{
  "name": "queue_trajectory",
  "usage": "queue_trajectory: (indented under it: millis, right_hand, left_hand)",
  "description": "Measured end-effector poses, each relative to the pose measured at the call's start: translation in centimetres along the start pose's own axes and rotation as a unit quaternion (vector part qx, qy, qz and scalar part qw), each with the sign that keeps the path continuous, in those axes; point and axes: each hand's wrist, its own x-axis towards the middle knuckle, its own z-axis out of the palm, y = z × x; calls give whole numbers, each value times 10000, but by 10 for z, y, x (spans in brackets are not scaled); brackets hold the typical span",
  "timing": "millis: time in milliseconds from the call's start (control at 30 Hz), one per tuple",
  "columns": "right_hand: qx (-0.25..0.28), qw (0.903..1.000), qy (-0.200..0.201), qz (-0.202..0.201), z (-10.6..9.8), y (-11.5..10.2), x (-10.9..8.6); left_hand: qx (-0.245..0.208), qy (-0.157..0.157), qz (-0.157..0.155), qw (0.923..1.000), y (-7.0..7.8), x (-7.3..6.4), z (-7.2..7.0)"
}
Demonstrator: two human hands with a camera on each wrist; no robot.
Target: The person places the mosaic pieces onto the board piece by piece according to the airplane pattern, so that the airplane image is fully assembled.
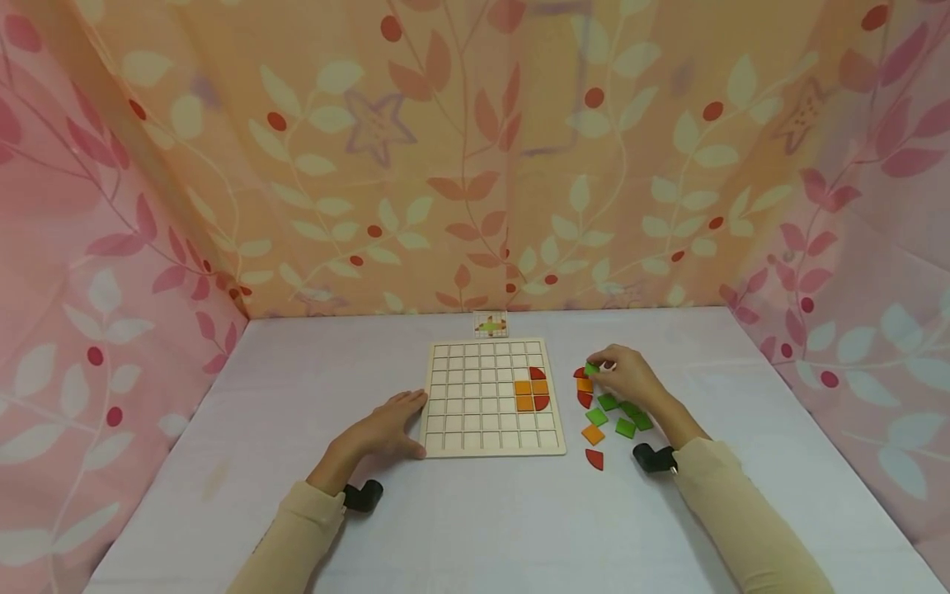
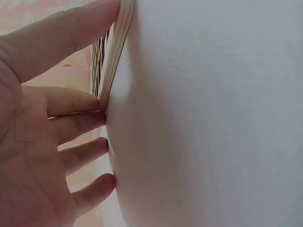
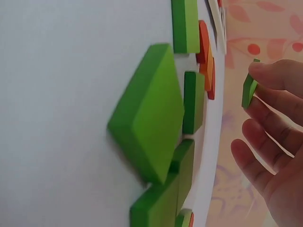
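Observation:
The wooden grid board [image 1: 460, 417] lies flat on the table. On its right side, orange squares [image 1: 524, 403] and red quarter-circle tiles [image 1: 538, 374] fill some cells. My left hand [image 1: 382, 427] rests at the board's left edge, its thumb near the front corner; in the left wrist view, thumb and fingertips meet the board's side edge [image 2: 116, 56]. To the right of the board, my right hand [image 1: 632, 375] pinches a green square tile [image 3: 248, 90] between thumb and index finger. It is held up above the loose tiles, the other fingers loosely bent.
Several green squares [image 1: 597, 417] lie right of the board, with an orange square [image 1: 593, 435] and a red quarter-circle [image 1: 594, 459] nearer the front. More red and orange tiles [image 1: 585, 385] sit just left of my right hand. A small pattern card [image 1: 491, 324] stands behind the board.

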Motion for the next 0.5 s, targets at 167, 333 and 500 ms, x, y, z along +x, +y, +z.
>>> queue_trajectory:
  millis: [167,333,500]
  right_hand:
    - [-24,9998,11,-194,3,-6,2]
    - [-23,9994,75,-328,4,-13,4]
    - [84,9992,72,-397,7,-19,7]
  left_hand:
    - [-1,20,-14,10000,-1,1,1]
    - [-54,16,-79,10000,-1,2,2]
    - [-99,13,-59,9999,-1,2,2]
